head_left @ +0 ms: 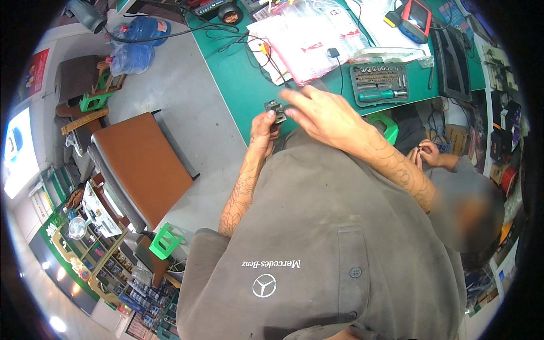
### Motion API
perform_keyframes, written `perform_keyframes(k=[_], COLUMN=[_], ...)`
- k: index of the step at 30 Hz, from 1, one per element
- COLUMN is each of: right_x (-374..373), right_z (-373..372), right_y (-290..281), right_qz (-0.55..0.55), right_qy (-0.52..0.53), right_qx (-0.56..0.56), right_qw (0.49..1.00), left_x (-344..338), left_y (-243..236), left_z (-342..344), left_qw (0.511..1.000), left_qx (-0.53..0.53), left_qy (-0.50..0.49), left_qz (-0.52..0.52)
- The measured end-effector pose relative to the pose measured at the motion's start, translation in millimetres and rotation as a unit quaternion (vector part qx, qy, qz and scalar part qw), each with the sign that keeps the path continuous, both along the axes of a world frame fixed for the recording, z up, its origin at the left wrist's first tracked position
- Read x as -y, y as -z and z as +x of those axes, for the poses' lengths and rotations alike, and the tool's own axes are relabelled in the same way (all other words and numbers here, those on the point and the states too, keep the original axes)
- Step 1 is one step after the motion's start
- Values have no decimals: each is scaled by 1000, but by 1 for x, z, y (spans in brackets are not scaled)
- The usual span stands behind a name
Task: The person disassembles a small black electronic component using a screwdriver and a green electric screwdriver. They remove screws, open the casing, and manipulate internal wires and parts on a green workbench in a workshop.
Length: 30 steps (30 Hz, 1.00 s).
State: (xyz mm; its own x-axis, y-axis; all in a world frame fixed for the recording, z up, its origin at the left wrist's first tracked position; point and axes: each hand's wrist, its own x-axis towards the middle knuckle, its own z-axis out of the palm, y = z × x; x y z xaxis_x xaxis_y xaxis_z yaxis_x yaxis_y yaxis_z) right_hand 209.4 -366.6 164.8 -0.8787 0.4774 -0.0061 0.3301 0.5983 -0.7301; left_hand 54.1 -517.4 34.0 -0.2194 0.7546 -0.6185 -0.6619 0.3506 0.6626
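Observation:
A small dark metal part (276, 116), with a squarish body, is gripped in my left hand (264, 129), the thumb lying on its face, near the front edge of the green bench. My right hand (316, 113) reaches over from the right, its index finger stretched toward the top of the part and blurred, its thumb apart from that finger and close against the part. Whether that thumb touches it I cannot tell. Just beyond my hands are black cables (266, 54) and papers in clear plastic (300, 42).
The green bench (224, 76) holds a socket set (378, 84), a red-black handheld device (412, 22) and a black screen (452, 62). A co-worker's hands (425, 152) meet at the right. At left stand a brown padded bench (141, 170), water jugs (144, 31) and green stools (165, 242).

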Motion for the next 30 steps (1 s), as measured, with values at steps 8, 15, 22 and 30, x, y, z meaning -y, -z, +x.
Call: perform_keyframes(k=[8, 15, 22, 30], right_x=[2, -4, -18, -28], right_z=[0, 11, 37, 49], right_y=[5, 54, 77, 82], right_qz=[5, -109, -171, -201], right_qy=[27, 109, 234, 301], right_qx=[-29, -28, -48, -102], right_qw=[999, 988, 956, 927], left_x=[0, -12, -5, -5], left_y=[-2, -3, 39, 55], left_z=[-1, -1, -16, -36], left_qw=[1000, 981, 652, 509], left_qx=[4, -169, -740, -840], left_qy=[9, 31, 117, 186], left_qz=[-11, -88, -117, 15])
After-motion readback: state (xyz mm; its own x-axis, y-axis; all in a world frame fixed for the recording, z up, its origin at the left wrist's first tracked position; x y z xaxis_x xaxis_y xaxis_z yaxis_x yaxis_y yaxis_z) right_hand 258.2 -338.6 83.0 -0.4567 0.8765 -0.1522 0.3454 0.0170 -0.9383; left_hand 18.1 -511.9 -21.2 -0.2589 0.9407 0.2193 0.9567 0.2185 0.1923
